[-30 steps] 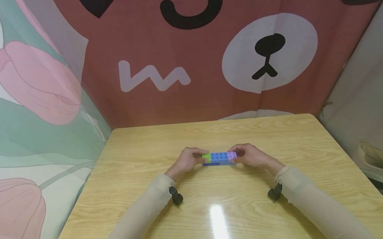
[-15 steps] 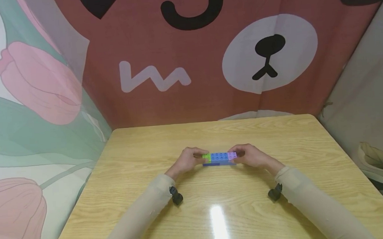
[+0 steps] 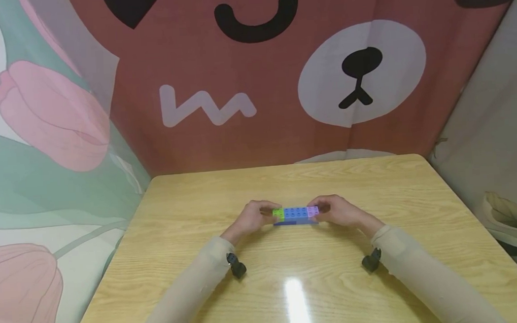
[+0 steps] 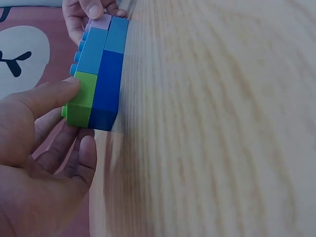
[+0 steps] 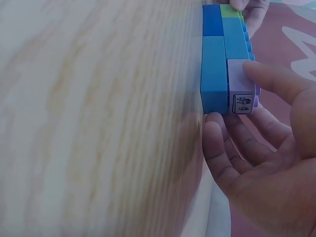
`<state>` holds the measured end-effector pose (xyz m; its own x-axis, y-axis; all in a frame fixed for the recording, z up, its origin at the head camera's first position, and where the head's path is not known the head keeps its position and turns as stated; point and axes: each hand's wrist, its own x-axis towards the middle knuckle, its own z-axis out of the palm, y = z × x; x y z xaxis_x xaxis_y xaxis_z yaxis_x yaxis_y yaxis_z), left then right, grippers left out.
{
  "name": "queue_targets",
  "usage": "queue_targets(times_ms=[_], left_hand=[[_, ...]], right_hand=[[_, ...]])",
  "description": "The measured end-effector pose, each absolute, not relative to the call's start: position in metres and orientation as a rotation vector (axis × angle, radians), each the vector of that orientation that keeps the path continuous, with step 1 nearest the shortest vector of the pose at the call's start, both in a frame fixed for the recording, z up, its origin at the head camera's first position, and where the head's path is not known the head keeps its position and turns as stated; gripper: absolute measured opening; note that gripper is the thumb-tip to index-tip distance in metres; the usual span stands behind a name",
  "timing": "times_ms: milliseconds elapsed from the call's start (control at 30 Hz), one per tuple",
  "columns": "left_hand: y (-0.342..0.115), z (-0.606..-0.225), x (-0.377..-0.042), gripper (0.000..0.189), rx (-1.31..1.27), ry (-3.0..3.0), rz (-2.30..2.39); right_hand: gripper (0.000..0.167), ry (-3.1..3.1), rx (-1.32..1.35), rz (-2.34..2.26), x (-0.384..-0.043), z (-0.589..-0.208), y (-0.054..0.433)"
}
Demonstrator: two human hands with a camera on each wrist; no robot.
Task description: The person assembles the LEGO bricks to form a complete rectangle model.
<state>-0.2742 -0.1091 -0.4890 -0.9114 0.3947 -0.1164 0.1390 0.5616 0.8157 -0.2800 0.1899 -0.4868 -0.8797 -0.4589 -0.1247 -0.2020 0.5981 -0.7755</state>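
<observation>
A two-layer block of toy building bricks sits on the wooden table in front of me. Its top row runs from a lime green brick (image 4: pixel 83 98) through a light blue brick (image 3: pixel 295 212) to a lilac brick (image 5: pixel 240 76). Beneath them lie a dark blue brick (image 4: pixel 107 86) and another light blue brick (image 5: pixel 213 74). My left hand (image 3: pixel 249 218) pinches the green end between thumb and fingers. At the other end my right hand (image 3: pixel 340 211) grips the lilac brick, which bears a small printed picture. A thin dark seam shows beside the lilac brick in the right wrist view.
The light wooden table (image 3: pixel 195 294) spreads around both forearms and carries a bright reflection near its front. A red bear-print cloth (image 3: pixel 240 148) hangs behind its far edge. Flower-print cloths (image 3: pixel 51 115) flank the sides.
Both hands keep their hold on the brick block, which stays in place. Only the head view shifts very slightly.
</observation>
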Motion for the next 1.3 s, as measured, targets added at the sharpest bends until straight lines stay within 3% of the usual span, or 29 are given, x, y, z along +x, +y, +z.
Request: queue_targets(times_ms=[1300], left_hand=[[-0.116,-0.493,-0.283,0.038,0.485,2.491,1.377]], right_hand=[[0.033,2.564,-0.582,-1.191,-0.288,-0.483,0.194]])
